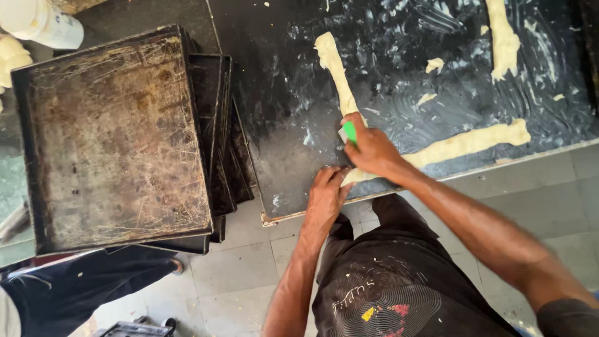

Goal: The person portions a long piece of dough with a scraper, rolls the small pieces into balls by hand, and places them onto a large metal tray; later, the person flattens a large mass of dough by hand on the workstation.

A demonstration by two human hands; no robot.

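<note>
At the near edge of the black worktable (299, 125), the right hand (373, 150) grips a green scraper (348, 132) upright to cut the long dough strip (340, 81); the left hand (327, 193) presses flat beside it, steadying the dough.

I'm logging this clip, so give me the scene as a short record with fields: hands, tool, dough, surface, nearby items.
right hand: holds green scraper, pressed on a dough strip
left hand: flat on the black table, by the strip's near end
other dough: long strip, strip at top right, small scraps
left side: stacked trays, worn and dark
floor: grey tiles
</note>
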